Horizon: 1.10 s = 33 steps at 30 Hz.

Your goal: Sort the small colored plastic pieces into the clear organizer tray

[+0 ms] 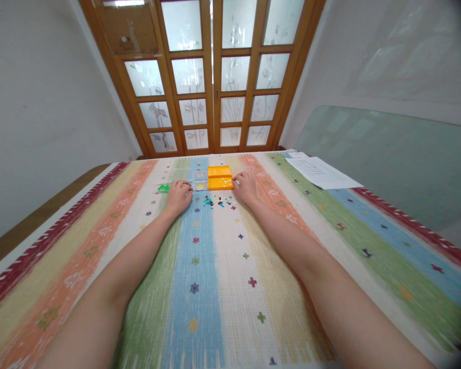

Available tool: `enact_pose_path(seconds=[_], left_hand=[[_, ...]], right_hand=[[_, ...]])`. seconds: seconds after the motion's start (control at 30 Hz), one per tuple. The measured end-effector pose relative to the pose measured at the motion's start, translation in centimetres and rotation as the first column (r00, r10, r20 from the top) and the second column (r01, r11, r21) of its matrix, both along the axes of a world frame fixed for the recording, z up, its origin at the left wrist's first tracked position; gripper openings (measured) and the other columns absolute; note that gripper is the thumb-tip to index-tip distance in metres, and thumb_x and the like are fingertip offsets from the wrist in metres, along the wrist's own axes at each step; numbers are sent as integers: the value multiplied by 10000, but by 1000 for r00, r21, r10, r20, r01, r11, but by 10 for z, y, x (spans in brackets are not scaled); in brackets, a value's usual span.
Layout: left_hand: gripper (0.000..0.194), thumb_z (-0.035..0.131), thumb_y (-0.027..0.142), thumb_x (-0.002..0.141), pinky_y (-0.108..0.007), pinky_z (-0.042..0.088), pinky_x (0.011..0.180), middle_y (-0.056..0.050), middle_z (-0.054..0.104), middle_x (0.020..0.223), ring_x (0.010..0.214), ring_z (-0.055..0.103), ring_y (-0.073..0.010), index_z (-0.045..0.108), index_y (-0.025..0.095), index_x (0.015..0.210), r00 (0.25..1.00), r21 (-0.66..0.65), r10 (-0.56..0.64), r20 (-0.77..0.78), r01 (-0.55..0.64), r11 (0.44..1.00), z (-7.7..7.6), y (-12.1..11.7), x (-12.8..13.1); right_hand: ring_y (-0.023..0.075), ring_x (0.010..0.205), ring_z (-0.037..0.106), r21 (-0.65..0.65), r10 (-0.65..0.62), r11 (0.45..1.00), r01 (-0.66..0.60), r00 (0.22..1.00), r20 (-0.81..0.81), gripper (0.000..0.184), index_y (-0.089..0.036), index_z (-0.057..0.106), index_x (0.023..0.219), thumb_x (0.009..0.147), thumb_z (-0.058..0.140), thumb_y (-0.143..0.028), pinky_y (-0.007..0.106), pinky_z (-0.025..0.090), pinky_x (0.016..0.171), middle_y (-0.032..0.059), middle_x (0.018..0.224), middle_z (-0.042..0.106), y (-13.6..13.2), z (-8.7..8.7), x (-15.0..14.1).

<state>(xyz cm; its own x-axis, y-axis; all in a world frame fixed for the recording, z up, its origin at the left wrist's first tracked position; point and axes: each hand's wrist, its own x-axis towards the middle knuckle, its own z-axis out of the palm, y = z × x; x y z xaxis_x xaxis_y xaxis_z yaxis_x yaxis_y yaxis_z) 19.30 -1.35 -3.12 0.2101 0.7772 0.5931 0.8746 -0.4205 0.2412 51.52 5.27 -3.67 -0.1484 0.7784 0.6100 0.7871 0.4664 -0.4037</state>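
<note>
An orange-yellow plastic box (219,172) lies open, with small white pieces in its near part. Beside its left edge is a clear compartment box (200,176) with some yellow pieces inside. My left hand (179,196) rests left of the clear box, its fingers curled and pinched together; what they hold is too small to name. At the orange box's right edge, my right hand (246,186) has its thumb and fingertips closed around a tiny pale spot that I cannot make out. Small mixed-colour pieces (208,202) are scattered just in front of the boxes.
Several green pieces (163,188) lie left of my left hand. White printed sheets (319,171) lie at the far right of the striped tablecloth (192,328). Glazed wooden doors (214,92) stand behind the table, and a greenish glass panel (388,159) leans on the right.
</note>
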Motion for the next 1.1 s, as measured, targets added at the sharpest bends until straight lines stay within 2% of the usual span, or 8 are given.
enact_pose_path(seconds=[0.13, 0.23, 0.6, 0.7, 0.93, 1.1], left_hand=[[201, 558, 277, 949, -511, 397, 1137, -109, 653, 1231, 1258, 502, -308, 755, 233, 937, 998, -9, -52, -36, 52, 999, 3, -6, 9], [180, 578, 275, 937, -502, 393, 1156, -87, 647, 1266, 1284, 492, -298, 755, 251, 929, 991, -62, -115, -71, 110, 992, 5, -11, 15], [85, 662, 285, 876, -509, 392, 1171, -63, 634, 1317, 1287, 502, -287, 736, 247, 859, 926, -163, -360, -113, 341, 926, 8, -21, 24], [68, 672, 281, 868, -503, 402, 1159, -66, 637, 1304, 1273, 510, -285, 725, 239, 873, 915, -158, -386, -120, 366, 917, 8, -20, 24], [98, 627, 257, 907, -491, 405, 1152, -67, 643, 1292, 1260, 521, -273, 718, 237, 879, 911, -144, -395, -117, 378, 915, 5, -18, 25], [115, 619, 265, 921, -481, 400, 1156, -66, 645, 1294, 1258, 526, -266, 711, 233, 860, 932, -111, -348, -106, 336, 935, 3, -13, 19]], right_hand=[[311, 1079, 535, -25, 0, 1000, -1, 1000, -14, 186, -202, 763, 966, 955, 581, -239, 467, 414, 994, 134, 1056, 649, 1, 0, 2], [308, 1081, 537, -21, 7, 1000, -8, 1000, -17, 182, -208, 760, 968, 955, 580, -238, 468, 408, 997, 130, 1057, 652, 0, 0, 1], [292, 1070, 542, -7, 8, 1000, -8, 997, 78, 168, -211, 769, 958, 953, 601, -212, 428, 399, 959, 119, 1066, 674, -5, -3, -7], [289, 1065, 543, 19, 4, 1000, -6, 995, 96, 153, -209, 766, 956, 956, 614, -222, 419, 401, 942, 113, 1061, 678, -6, -5, -9], [288, 1044, 540, 71, 77, 994, -86, 989, 129, 127, -214, 760, 955, 945, 634, -206, 414, 413, 919, 108, 1054, 682, -13, -6, -15], [288, 1044, 544, 81, 122, 988, -134, 983, 139, 115, -214, 755, 954, 940, 642, -196, 415, 420, 917, 105, 1057, 685, -16, -5, -16]])
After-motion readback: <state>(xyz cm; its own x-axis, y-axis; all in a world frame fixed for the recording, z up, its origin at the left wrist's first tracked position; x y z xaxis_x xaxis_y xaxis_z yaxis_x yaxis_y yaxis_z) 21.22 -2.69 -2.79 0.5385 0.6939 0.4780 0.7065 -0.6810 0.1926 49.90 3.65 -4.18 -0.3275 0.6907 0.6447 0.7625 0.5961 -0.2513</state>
